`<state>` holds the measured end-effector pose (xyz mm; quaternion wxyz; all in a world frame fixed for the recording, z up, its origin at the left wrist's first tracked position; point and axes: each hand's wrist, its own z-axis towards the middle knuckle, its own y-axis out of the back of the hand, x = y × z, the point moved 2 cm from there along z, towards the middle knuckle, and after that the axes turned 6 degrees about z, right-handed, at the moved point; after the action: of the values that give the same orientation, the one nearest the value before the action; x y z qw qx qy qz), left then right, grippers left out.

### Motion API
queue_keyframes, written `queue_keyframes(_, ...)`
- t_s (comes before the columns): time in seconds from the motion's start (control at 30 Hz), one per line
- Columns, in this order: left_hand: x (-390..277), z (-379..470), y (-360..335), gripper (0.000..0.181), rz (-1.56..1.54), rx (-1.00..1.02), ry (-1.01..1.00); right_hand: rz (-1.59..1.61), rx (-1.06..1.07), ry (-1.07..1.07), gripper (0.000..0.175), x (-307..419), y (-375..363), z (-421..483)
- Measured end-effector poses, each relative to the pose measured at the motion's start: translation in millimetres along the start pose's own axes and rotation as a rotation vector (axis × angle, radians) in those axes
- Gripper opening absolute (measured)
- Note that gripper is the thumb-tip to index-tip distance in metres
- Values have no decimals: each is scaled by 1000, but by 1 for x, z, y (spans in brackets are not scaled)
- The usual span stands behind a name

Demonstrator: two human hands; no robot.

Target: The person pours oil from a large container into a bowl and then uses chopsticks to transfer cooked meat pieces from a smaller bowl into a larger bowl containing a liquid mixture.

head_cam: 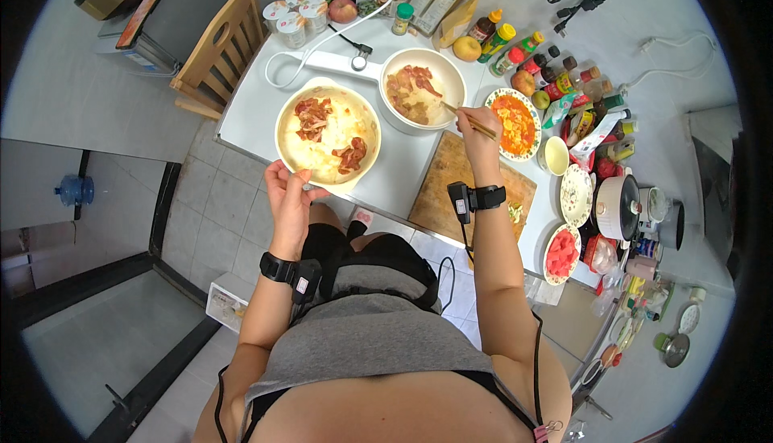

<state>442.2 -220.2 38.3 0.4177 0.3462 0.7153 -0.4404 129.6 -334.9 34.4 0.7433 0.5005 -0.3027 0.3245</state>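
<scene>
My left hand (288,186) grips the near rim of a cream bowl (329,168) at the table's front edge, thumb over the rim. Two clumps of reddish raw meat slices (313,119) lie inside it, amid pale wet residue. With my right hand (479,132) I hold wooden chopsticks (474,120), their tips inside a white electric pan (452,71). In that pan, some meat pieces (416,74) look reddish and others (400,95) paler brown. The pan's long handle (338,63) points left. Below my right hand lies a wooden cutting board (444,180) with chopped pale green bits (514,212).
Right of the pan stand a plate of tomato and egg (513,123), a pale yellow cup (553,156) and a plate of red fruit chunks (561,253). Seasoning bottles (504,41) line the wall. A white cord (362,17) crosses the table's back. A wooden chair (220,50) stands left.
</scene>
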Motion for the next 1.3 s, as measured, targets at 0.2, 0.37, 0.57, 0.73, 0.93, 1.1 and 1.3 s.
queue_keyframes(0.2,1,1,0,42,-57,45,2,20,16,-30,11,20,3,-14)
queue_keyframes(0.37,7,4,2,41,-134,25,10,564,-59,-187,11,78,42,-19)
queue_keyframes(0.57,5,5,-12,40,-54,26,-73,496,222,-74,13,139,32,-58)
queue_keyframes(0.73,2,2,-24,43,42,13,-234,288,217,40,12,146,14,-63)
queue_keyframes(0.93,2,4,-25,45,58,54,-286,218,259,136,12,142,5,-61)
queue_keyframes(1.1,0,4,-26,46,49,87,-234,255,187,152,11,125,-5,-58)
queue_keyframes(1.3,3,5,-28,41,44,72,-186,795,56,-341,12,107,-2,-55)
